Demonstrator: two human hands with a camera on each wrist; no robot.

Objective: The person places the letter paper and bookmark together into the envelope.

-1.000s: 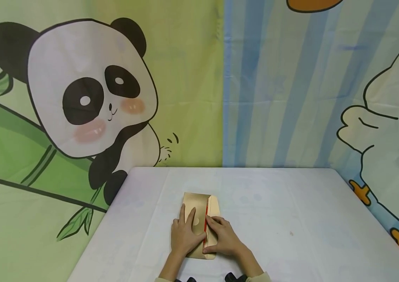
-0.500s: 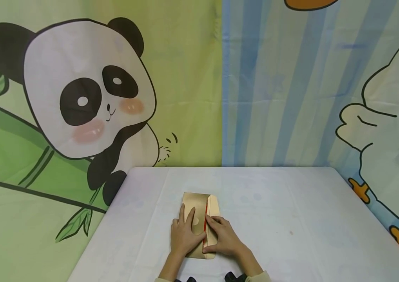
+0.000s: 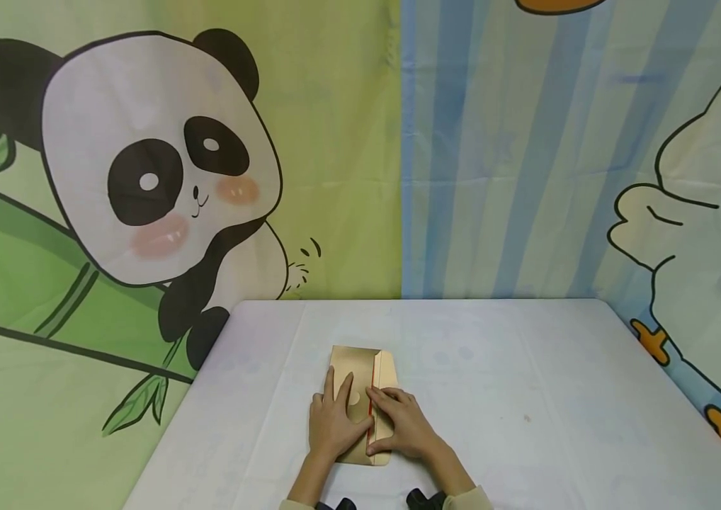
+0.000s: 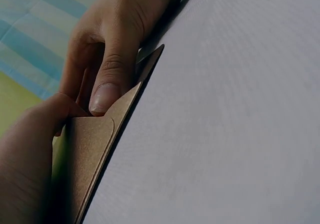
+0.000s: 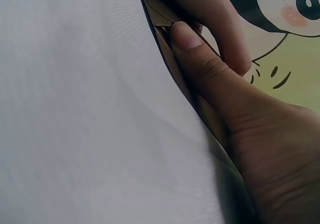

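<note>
A kraft-brown envelope (image 3: pixel 363 358) lies on the table in the head view, its pale flap (image 3: pixel 387 366) spread to the right. A thin red strip (image 3: pixel 370 409) shows along its mouth, and I cannot tell what it belongs to. My left hand (image 3: pixel 333 427) lies on the envelope with spread fingers, its thumb reaching to the mouth. From the right, my right hand (image 3: pixel 405 427) arches over the flap, with index fingertip and thumb tip apart along the red strip. In the right wrist view, the right thumb (image 5: pixel 215 72) touches the mouth's edge; any grip is hidden.
The white table (image 3: pixel 526 368) carries a small brown spot at right. Behind it hangs a printed curtain (image 3: pixel 335 142) with a panda and a white cartoon figure. Black wrist straps (image 3: pixel 426 499) show at the bottom edge.
My right index fingertip has slid slightly left across the red strip, and less red shows beside it. My left hand keeps its place on the envelope.
</note>
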